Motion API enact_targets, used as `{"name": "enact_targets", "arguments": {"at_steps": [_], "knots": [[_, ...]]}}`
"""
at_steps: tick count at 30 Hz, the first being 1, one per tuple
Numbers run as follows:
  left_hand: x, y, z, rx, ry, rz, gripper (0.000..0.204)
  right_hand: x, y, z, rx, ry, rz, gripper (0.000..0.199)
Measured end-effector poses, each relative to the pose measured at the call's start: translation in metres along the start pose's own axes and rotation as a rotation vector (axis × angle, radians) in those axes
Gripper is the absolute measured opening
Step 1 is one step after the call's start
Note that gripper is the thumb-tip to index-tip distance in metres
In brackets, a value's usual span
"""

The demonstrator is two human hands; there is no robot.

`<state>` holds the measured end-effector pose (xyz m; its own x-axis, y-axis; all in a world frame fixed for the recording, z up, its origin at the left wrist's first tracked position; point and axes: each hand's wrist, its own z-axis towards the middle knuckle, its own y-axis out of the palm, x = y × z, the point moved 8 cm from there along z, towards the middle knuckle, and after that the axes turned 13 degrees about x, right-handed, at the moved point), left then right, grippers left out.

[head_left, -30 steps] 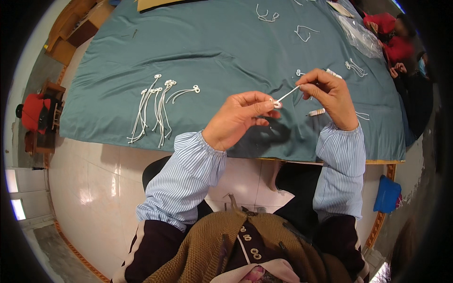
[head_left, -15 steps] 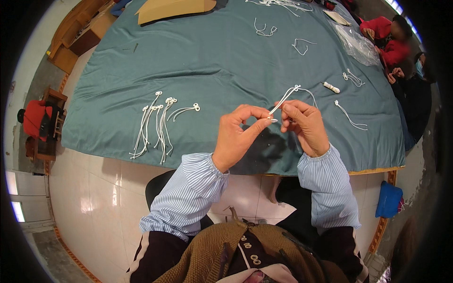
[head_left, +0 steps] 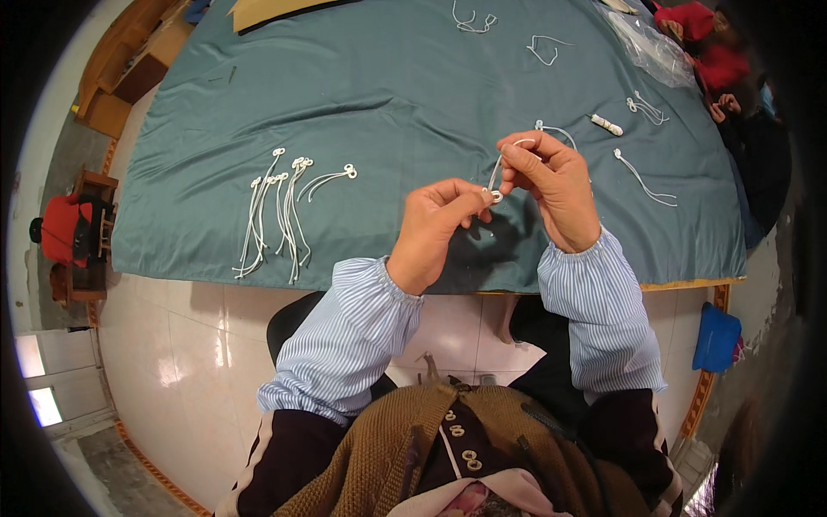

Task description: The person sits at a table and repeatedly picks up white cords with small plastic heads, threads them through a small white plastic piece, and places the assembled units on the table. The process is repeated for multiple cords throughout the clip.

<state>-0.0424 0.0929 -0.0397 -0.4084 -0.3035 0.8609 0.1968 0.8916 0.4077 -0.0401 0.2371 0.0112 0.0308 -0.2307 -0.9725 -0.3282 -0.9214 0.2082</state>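
Note:
Over the near edge of the green cloth, my left hand [head_left: 438, 226] pinches a small white looped end [head_left: 496, 197] of cord between thumb and forefinger. From there the thin white cord [head_left: 494, 175] runs up to my right hand [head_left: 553, 183]. That hand is closed on the cord between thumb and fingers, with a short curved bit showing above. Another knotted white cord [head_left: 556, 133] lies on the cloth just beyond my right hand, which partly hides it. To the left rests a group of knotted white cords [head_left: 289, 211], their small loops at the far ends.
A wound bundle of white cord [head_left: 606, 126] and loose knotted cords [head_left: 642, 181] lie at the right. More cord pieces [head_left: 549, 50], a cardboard box [head_left: 276, 10] and a clear plastic bag [head_left: 650, 52] are farther off. People in red and dark clothing sit at the far right.
My right hand has risen away from the left, drawing the cord up between them. The left hand keeps its pinch. The whole view has shifted slightly.

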Motion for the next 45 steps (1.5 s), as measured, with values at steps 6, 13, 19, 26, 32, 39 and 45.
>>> {"name": "enact_targets", "arguments": {"at_steps": [6, 13, 19, 26, 32, 39, 45], "knots": [[-0.005, 0.008, -0.001, -0.075, -0.187, -0.277, 0.017, 0.0, -0.032, 0.023, 0.188, -0.087, 0.07, 0.016], [0.002, -0.002, 0.005, 0.031, -0.042, -0.323, 0.019, 0.013, -0.015, -0.001, 0.1, 0.048, -0.254, 0.016], [0.008, -0.008, 0.008, 0.103, 0.164, -0.154, 0.019, 0.007, 0.014, -0.014, 0.061, -0.147, -0.153, 0.011], [0.016, -0.007, 0.004, 0.048, 0.168, -0.183, 0.021, 0.002, 0.017, -0.019, 0.069, -0.307, -0.169, 0.011], [0.021, 0.001, 0.005, -0.024, 0.1, -0.307, 0.019, 0.013, 0.011, -0.01, 0.082, -0.092, 0.033, 0.019], [0.027, 0.004, 0.001, -0.024, 0.204, -0.136, 0.013, 0.024, 0.014, -0.003, 0.075, 0.088, 0.048, 0.029], [0.021, -0.002, 0.003, 0.002, 0.185, -0.074, 0.015, 0.016, 0.011, 0.002, 0.103, 0.076, 0.037, 0.024]]}}
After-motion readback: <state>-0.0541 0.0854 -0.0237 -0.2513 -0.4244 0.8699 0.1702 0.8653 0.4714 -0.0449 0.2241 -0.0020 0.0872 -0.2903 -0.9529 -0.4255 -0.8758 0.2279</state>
